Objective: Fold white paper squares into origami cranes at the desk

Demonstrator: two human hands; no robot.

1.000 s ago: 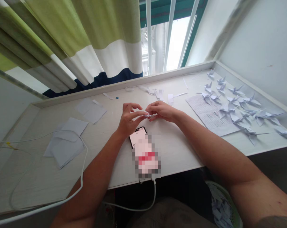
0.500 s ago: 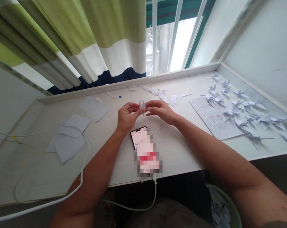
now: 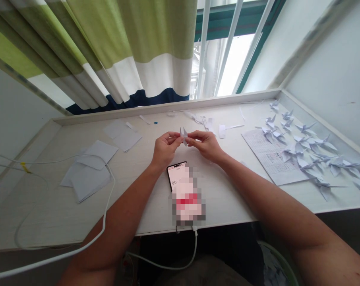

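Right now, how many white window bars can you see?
3. Left bar nearest the curtain, middle bar beside it, right bar next to the green frame. More may be hidden behind the curtain.

The phone [image 3: 183, 194] at the near edge of the surface [image 3: 224, 202] reads "00:", with what follows blurred out; the small word above and writing on the right-hand sheet [image 3: 265, 159] are too small to read
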